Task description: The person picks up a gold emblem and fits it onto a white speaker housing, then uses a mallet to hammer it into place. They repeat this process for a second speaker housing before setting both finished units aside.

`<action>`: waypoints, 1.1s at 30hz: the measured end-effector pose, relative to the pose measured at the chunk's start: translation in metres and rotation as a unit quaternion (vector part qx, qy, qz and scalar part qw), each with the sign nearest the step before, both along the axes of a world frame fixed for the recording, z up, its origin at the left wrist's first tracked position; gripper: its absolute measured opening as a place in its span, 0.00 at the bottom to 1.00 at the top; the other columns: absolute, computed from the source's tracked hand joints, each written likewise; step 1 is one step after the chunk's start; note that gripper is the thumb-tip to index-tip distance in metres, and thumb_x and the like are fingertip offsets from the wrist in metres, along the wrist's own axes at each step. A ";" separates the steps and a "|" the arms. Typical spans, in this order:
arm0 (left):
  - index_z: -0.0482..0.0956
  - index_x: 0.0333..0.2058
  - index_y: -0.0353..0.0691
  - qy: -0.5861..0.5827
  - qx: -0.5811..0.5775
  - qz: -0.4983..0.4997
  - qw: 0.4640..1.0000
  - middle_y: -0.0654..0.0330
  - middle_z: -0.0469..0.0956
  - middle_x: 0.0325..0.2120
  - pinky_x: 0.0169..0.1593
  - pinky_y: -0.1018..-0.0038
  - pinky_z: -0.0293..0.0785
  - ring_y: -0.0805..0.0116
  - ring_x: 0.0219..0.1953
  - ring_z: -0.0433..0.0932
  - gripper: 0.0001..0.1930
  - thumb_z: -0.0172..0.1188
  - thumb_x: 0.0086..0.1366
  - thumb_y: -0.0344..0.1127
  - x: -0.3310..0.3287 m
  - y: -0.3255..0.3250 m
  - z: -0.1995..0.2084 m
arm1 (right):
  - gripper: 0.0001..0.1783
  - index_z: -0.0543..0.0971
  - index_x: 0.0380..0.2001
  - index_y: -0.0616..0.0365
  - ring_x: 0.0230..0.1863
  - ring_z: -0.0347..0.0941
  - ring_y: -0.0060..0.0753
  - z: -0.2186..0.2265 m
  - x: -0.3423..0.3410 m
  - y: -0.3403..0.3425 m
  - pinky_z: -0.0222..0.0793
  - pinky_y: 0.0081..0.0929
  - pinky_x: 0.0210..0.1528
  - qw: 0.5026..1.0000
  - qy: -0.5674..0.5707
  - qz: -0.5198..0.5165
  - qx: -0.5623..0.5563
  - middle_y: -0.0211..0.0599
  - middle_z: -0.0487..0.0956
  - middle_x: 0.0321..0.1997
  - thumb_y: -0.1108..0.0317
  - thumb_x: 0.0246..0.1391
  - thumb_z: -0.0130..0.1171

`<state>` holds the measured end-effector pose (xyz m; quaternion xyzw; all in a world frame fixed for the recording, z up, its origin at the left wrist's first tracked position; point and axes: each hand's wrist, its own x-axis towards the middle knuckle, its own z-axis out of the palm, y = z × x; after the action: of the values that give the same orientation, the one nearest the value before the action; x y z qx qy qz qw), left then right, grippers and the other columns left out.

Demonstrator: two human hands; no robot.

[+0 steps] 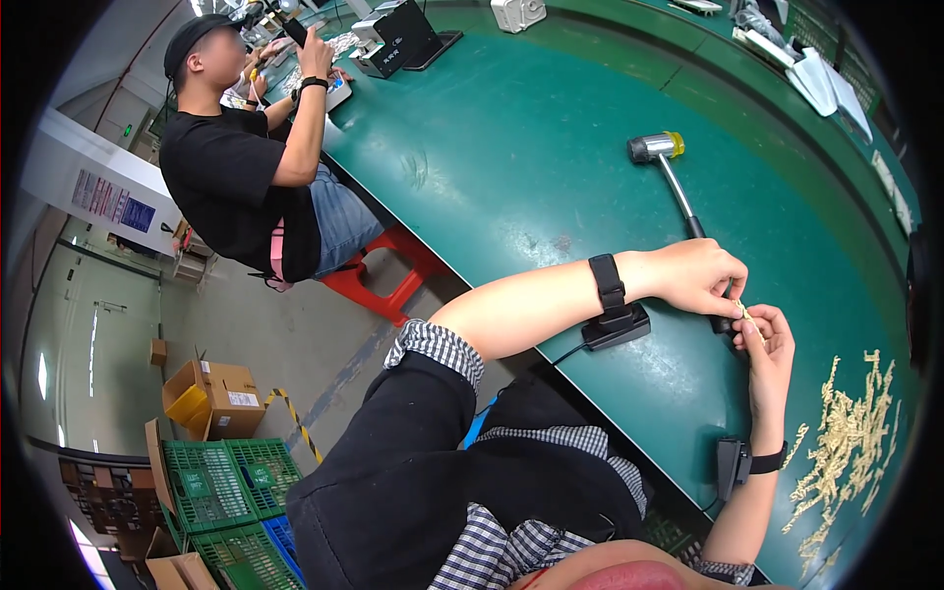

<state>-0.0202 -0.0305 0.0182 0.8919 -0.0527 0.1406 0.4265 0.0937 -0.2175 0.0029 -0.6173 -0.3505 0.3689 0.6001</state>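
Note:
A small, thin, gold-coloured metal strip (750, 317) is held between my two hands above the green table. My left hand (693, 277) pinches its upper end with thumb and fingertips. The lower end is gripped in the curled fingers of my right hand (770, 346). A mallet (672, 177) with a grey-black face and a yellow face lies just beyond them, its black handle running partly hidden under my left hand. Near my right forearm lies a loose pile of similar gold strips (844, 442), jagged along their edges.
A person in black (236, 147) sits on a red stool (388, 275) at the table's far left, beside a black-and-white device (393, 39). A white part (518, 14) stands at the back. Green crates (206, 482) and a cardboard box (211, 398) are on the floor at left.

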 end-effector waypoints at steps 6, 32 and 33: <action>0.77 0.27 0.37 -0.008 -0.005 -0.001 1.000 0.60 0.75 0.13 0.21 0.71 0.65 0.67 0.15 0.74 0.12 0.63 0.56 0.41 -0.001 0.000 -0.001 | 0.09 0.71 0.42 0.63 0.31 0.70 0.15 -0.001 0.000 0.000 0.65 0.14 0.35 1.000 0.001 0.001 -0.002 0.32 0.77 0.34 0.73 0.59 0.53; 0.76 0.27 0.37 -0.002 -0.002 -0.003 1.000 0.60 0.74 0.12 0.20 0.72 0.63 0.68 0.14 0.73 0.13 0.63 0.56 0.42 0.000 0.001 0.001 | 0.08 0.71 0.41 0.62 0.30 0.70 0.14 0.001 -0.002 0.002 0.65 0.12 0.34 1.000 -0.002 -0.009 0.000 0.28 0.77 0.31 0.71 0.59 0.54; 0.76 0.27 0.37 0.000 -0.003 -0.001 1.000 0.60 0.74 0.12 0.20 0.72 0.63 0.68 0.14 0.73 0.13 0.63 0.56 0.42 -0.001 0.001 0.001 | 0.09 0.72 0.41 0.62 0.30 0.70 0.15 0.001 -0.002 0.002 0.66 0.13 0.35 1.000 0.002 -0.008 0.002 0.29 0.77 0.31 0.71 0.58 0.54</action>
<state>-0.0212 -0.0298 0.0192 0.8906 -0.0536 0.1404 0.4293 0.0920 -0.2155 0.0040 -0.6183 -0.3451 0.3644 0.6049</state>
